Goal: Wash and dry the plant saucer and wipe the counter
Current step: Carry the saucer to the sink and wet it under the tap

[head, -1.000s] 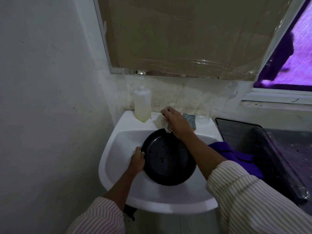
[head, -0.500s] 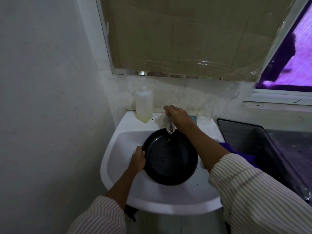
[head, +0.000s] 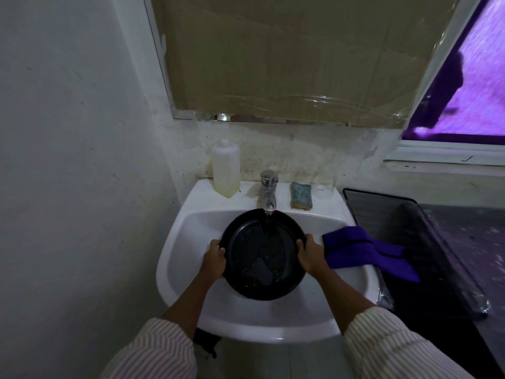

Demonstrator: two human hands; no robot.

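A bare pale wall [head: 76, 160] filled the left side. On the back ledge of the white sink [head: 191, 214], at its left corner, stood a translucent plastic bottle [head: 226, 170] with a little yellowish liquid at the bottom. Below it, the left hand [head: 214, 259] came out of a striped sleeve [head: 161, 348] and gripped the left rim of the plant saucer [head: 262, 255], its fingers curled over the edge. The saucer, round and black, sat over the middle of the basin, held by both hands and tilted a little toward the person, with water lying in its bottom. Straight behind it stood the metal tap [head: 268, 192], and a thin stream [head: 269, 224] ran from the spout onto the far part of the saucer. Above the sink, brown cardboard [head: 287, 56] under clear film covered a mirror. Just right of the tap a green and yellow sponge [head: 301, 195] lay on the ledge. The right hand [head: 310, 255] clasped the saucer's right rim in the same way, thumb on the near side. Beside it a purple cloth [head: 363, 251] draped over the sink's right edge onto a dark ribbed tray [head: 382, 212]. Further right lay the dark, speckled bench [head: 481, 236], with a window [head: 478, 77] above it.
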